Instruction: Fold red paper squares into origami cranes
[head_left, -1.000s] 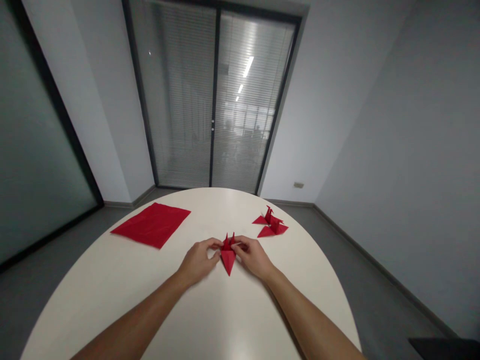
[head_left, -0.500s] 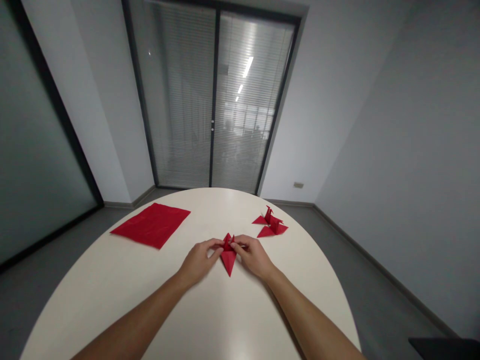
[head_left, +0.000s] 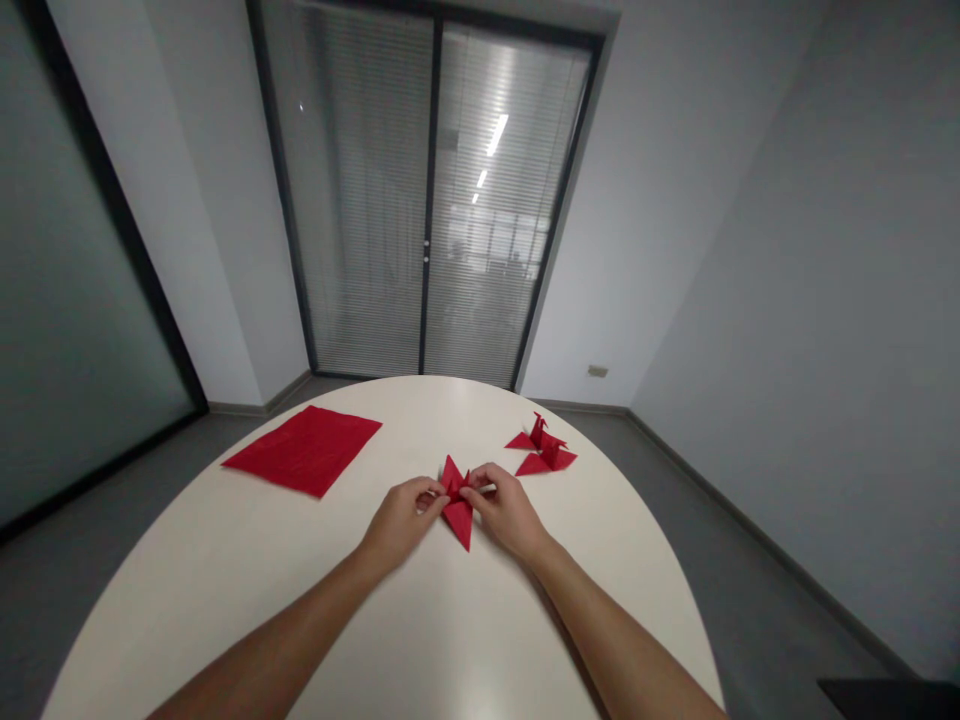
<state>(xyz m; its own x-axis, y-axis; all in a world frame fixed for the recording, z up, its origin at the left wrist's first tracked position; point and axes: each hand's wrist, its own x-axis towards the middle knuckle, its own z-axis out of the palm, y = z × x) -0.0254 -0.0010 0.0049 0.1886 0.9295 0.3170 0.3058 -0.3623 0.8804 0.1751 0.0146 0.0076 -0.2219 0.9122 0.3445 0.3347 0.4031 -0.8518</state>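
A red origami crane [head_left: 459, 522] is between my two hands over the middle of the table, one pointed wing toward me and another point away. My left hand [head_left: 405, 515] pinches its left side between thumb and fingers. From the right, my right hand [head_left: 504, 508] grips the other side, thumb on top near a thin upright point. My fingertips hide part of the folds at the centre.
Two finished red paper cranes [head_left: 551, 457] stand close together at the back right of the round white table [head_left: 390, 630]. A flat red sheet of paper [head_left: 306, 450] lies at the back left. Beyond the table is a glass partition with blinds [head_left: 360, 220].
The crane between my hands has turned slightly, its near point shifting right and its far point left and up. Its far wing shows more spread. My hands have barely moved.
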